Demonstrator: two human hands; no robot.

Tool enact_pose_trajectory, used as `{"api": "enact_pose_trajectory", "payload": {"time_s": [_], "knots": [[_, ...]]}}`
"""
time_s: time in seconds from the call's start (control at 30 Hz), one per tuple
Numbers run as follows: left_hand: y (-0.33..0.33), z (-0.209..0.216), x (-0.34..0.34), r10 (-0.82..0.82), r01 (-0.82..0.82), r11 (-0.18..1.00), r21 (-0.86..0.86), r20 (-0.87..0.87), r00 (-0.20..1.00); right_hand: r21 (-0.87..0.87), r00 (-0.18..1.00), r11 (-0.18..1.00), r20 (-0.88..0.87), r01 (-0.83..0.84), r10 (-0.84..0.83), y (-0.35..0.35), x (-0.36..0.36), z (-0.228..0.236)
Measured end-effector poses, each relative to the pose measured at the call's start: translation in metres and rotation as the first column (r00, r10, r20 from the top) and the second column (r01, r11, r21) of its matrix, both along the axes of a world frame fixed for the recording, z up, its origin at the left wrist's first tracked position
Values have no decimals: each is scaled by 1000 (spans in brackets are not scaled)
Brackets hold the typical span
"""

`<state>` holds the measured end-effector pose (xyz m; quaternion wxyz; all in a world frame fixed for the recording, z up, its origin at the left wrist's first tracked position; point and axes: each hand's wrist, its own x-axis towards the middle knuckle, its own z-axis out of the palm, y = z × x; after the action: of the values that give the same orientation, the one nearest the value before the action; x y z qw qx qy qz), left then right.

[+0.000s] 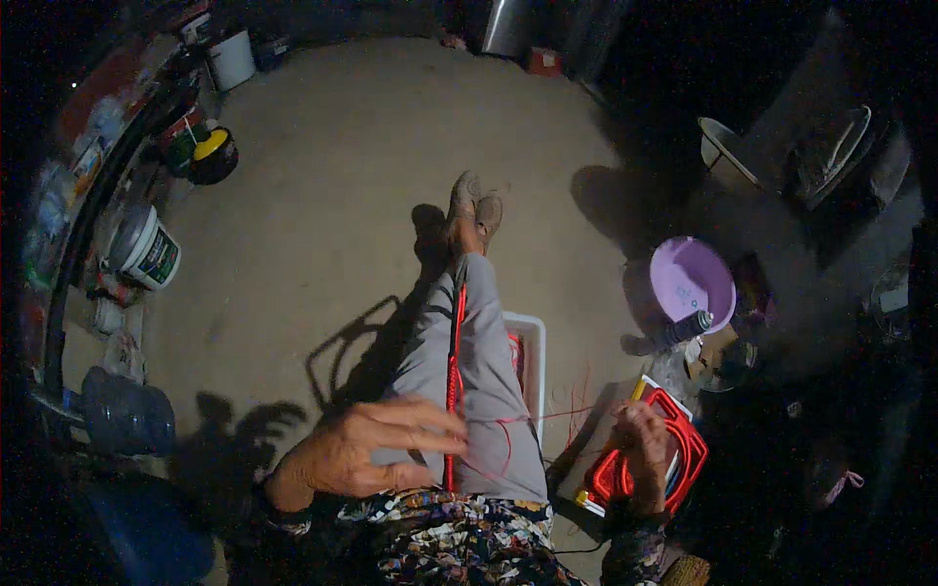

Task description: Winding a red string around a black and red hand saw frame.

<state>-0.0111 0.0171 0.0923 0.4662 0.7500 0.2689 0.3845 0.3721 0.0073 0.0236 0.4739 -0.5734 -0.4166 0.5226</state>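
Note:
A long, narrow strip wrapped in red point(454, 376) lies lengthwise between my grey-trousered legs. My left hand point(371, 444) hovers over my lap beside its near end, fingers stretched out and thumb apart, slightly blurred. Red thread point(562, 415) runs from the lap across to my right hand point(643, 435), which is raised on the right with its fingertips pinched together on it. Beneath that hand are several red-wrapped looped frames point(689, 444), piled on a container whose shape is mostly hidden. A white bin point(533, 342) stands by my right leg with something red inside.
On the right stands a purple basin point(696, 278) with a dark bottle-like object point(684, 330) at its near rim. Along the left wall are a white bucket point(153, 256), a clear plastic jug point(125, 415) and a black pot with a yellow top point(213, 156). Much of the right side is dark.

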Motion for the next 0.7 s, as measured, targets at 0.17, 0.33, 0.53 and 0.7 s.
{"api": "enact_pose_trajectory", "payload": {"time_s": [0.17,0.33,0.53,0.7], "knots": [[6,0,-16,554,-511,816,-269,115,824,225,993,969,27,102,-111,40,11,32],[17,-50,-3,590,-527,735,-427,19,807,207,998,978,58,-36,25,59,-31,48],[32,-79,39,554,-304,660,-687,171,815,-77,938,979,-310,-190,158,46,-118,14],[37,-81,55,473,-112,692,-713,330,817,-7,960,962,-73,-273,272,39,-164,8]]}}
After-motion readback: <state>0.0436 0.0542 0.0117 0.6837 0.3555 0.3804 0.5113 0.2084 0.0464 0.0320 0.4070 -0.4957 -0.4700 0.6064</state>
